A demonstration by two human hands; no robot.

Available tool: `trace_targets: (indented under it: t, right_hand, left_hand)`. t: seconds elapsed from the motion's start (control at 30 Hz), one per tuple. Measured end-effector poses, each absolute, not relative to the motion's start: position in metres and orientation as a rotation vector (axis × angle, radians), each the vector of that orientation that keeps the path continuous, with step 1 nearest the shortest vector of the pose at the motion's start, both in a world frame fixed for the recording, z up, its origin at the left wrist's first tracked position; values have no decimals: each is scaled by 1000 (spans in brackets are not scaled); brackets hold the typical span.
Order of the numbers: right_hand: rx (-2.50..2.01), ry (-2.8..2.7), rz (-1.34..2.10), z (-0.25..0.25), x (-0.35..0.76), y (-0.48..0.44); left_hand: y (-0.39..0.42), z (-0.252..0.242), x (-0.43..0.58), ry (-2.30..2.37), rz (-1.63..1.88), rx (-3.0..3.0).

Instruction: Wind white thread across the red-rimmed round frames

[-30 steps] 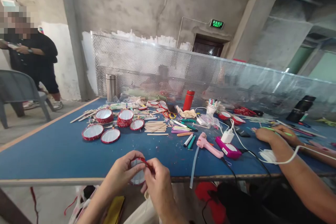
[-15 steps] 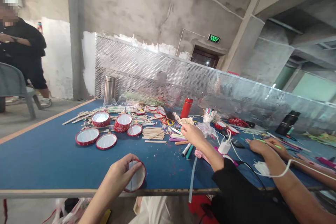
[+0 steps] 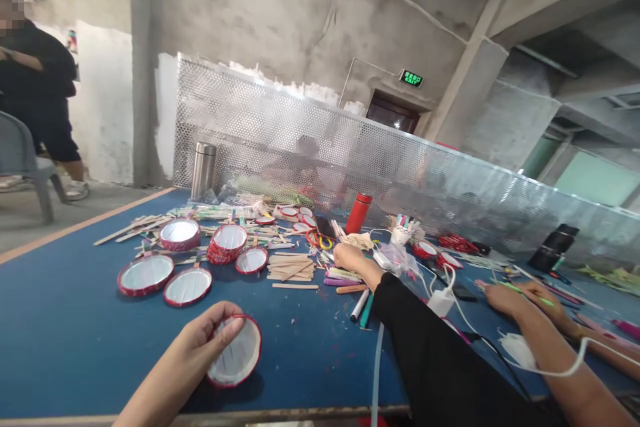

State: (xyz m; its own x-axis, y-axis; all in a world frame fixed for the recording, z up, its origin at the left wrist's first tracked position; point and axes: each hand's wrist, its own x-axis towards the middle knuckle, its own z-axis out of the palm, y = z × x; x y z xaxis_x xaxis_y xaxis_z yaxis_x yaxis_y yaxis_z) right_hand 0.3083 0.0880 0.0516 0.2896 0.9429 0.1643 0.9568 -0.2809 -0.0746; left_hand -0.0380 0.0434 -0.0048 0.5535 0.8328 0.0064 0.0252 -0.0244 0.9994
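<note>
My left hand (image 3: 210, 340) grips a round disc (image 3: 239, 355) with a red rim and a whitish, faintly lined face, thumb over the upper rim. The disc is tilted up just above the table near its front edge. My right hand (image 3: 353, 261), in a black sleeve, reaches across to the markers (image 3: 343, 278); its fingers are curled downward and whatever lies in them is hidden. Left of it lie flat wooden sticks (image 3: 290, 267). More red-rimmed discs (image 3: 188, 287) rest farther left, some stacked (image 3: 227, 243).
A co-worker's hands (image 3: 507, 298) hold a green pen (image 3: 515, 287) at the right. White cables (image 3: 457, 300) and a charger (image 3: 441, 302) lie between us. A steel flask (image 3: 204, 170) and a red bottle (image 3: 359, 213) stand before the perforated metal screen (image 3: 260, 127).
My left hand has lifted the disc slightly and shifted left in view. My right hand has moved a little forward and down to the markers. The camera view has shifted.
</note>
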Motion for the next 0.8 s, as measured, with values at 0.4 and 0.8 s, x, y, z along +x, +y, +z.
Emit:
trace_targets:
  t: [0.4, 0.8]
  right_hand:
    - [-2603, -2004, -209, 62, 304, 72]
    - [-2420, -1795, -324, 104, 265, 35]
  left_hand:
    - [36, 6, -38, 847, 828, 1436]
    - [33, 5, -39, 753, 899, 1537]
